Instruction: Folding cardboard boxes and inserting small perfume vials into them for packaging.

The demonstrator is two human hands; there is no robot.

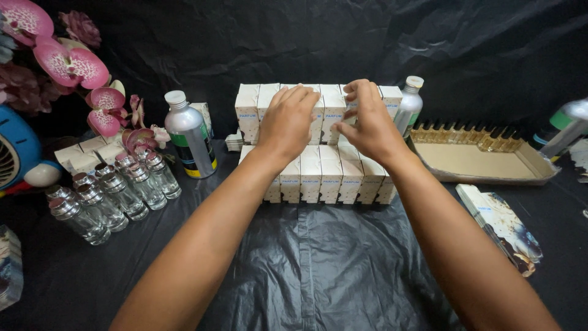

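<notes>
Centrally, both hands [288, 119] [367, 122] touching stacked white boxes [318, 178].

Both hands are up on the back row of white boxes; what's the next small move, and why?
Probably press the back row of boxes level: the left hand lies flat on it and the right hand pinches its top edge, above the front row.

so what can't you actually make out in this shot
Head view only:
- Middle of the back row of white boxes: covered by the left hand and right hand.
- Whether the right hand pinches a box: its fingers hide the contact.
- Blue object and flat printed packet: cut by the left edge.
- Bottle with green band: cut by the right edge.
- Small bottles in the cardboard tray: too small and dark to count.
</notes>
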